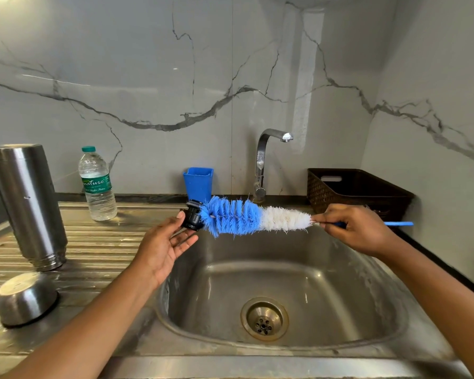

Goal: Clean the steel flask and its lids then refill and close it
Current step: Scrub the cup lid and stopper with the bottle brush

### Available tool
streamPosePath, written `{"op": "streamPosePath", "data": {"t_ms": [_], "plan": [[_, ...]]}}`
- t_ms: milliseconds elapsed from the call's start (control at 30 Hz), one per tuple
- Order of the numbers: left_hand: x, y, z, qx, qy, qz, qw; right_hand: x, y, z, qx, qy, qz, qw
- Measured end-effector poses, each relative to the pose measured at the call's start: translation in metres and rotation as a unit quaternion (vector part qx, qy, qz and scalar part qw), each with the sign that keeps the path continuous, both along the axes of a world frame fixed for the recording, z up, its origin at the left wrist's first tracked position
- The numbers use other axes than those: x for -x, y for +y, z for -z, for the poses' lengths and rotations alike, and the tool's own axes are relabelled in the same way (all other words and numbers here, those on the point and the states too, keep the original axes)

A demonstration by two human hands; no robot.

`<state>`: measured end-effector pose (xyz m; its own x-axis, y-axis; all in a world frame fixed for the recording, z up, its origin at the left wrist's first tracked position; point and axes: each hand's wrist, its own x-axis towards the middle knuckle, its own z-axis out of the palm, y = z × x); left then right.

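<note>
1. Stopper [192, 218]: your left hand [164, 242] pinches it over the sink [326, 283] edge, catching drips.
2. Right hand [359, 228] pinches brush [238, 217] handle; bristles meet stopper.
3. Flask [25, 203] inverted on drainboard [101, 242], probably draining.

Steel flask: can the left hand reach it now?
Probably yes: only bare drainboard separates the steel flask from the left hand, though its grip is taken by the black lid.
</note>
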<state>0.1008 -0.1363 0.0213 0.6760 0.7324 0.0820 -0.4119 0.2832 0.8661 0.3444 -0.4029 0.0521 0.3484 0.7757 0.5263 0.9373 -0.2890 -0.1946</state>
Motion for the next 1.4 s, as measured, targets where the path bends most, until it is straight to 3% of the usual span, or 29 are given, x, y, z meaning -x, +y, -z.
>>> {"op": "streamPosePath", "data": {"t_ms": [300, 533, 633, 867, 1067, 1233, 1400], "plan": [[-0.0018, -0.0009, 0.0005, -0.08, 0.031, -0.022, 0.996, 0.002, -0.0003, -0.0024, 0.011, -0.019, 0.017, 1.0], [0.0035, 0.0, -0.0004, -0.007, 0.005, 0.066, 0.998, 0.0004, -0.0019, -0.0014, 0.002, -0.048, 0.005, 0.999], [0.0031, -0.0015, 0.0002, 0.027, -0.008, 0.051, 0.998, 0.0028, -0.0009, -0.0003, -0.004, -0.056, -0.004, 0.998], [0.0009, -0.0058, -0.001, -0.018, 0.016, 0.031, 0.999, 0.0056, 0.0029, 0.0022, -0.004, -0.062, -0.006, 0.998], [0.0032, -0.0044, -0.0003, 0.043, 0.013, 0.071, 0.996, 0.0033, 0.002, 0.002, -0.024, -0.064, -0.016, 0.998], [0.0015, -0.0042, 0.0012, 0.085, -0.017, 0.042, 0.995, 0.0035, 0.0047, 0.0016, -0.018, -0.065, -0.02, 0.998], [0.0034, -0.0065, -0.0039, 0.026, -0.01, 0.041, 0.999, 0.0002, 0.0025, 0.002, -0.008, -0.062, -0.007, 0.998]]}}
